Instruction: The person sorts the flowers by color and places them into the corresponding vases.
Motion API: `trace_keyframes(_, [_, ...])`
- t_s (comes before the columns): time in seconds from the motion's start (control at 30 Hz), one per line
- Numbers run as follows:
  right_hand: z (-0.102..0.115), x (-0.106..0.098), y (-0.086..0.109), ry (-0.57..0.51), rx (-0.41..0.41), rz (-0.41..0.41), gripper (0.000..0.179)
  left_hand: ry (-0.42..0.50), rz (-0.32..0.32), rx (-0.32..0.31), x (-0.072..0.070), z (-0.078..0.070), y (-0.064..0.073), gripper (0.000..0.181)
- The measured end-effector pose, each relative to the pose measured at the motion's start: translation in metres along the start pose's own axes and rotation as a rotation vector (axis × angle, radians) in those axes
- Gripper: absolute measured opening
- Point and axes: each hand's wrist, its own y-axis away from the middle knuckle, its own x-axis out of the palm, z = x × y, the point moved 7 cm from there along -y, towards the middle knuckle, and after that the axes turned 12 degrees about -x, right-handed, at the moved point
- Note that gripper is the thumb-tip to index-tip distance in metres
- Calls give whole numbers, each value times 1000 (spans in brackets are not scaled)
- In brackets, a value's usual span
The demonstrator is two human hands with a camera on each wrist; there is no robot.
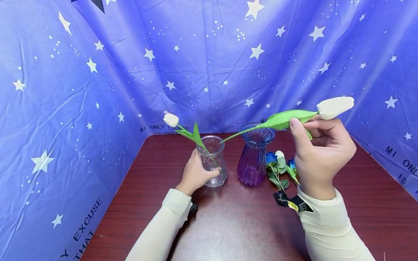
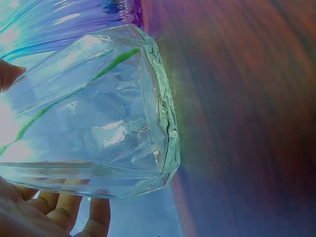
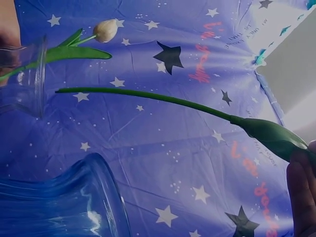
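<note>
On table point(image 1: 235, 228): left vase point(image 1: 219, 157), tulip point(image 1: 197, 137) inside; just right of it, right vase point(image 1: 253, 159), then flowers point(image 1: 281, 165). Behind, curtain point(image 1: 209, 72). Above table, in right hand point(image 1: 321, 152), second tulip point(image 1: 284, 119), stem tip point(image 3: 58, 91) just outside left vase.

Blue-violet fabric point(image 1: 202, 72) hangs creased around 3 sides of the table point(image 1: 117, 217). Print: white stars point(image 1: 255, 52), white dots point(image 1: 241, 34), black lettering point(image 1: 88, 219); right wrist view adds dark stars point(image 3: 169, 57) and pinkish-red lettering point(image 3: 200, 54). Tabletop reddish-brown, wood-grained, glossy; pale glare at near centre. Upper right, right wrist view: bright greyish surface point(image 3: 296, 74) past the fabric edge, identity unclear.
</note>
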Motion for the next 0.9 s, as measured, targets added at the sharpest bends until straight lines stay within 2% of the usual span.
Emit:
trace_keyframes(0.43, [-9,4,8,-37,7,62,22,-7,6,-14,0,0,0,97])
trace_keyframes(0.9, [-16,13,17,-91,53,160,21,-2,-9,14,-1,-1,1,98])
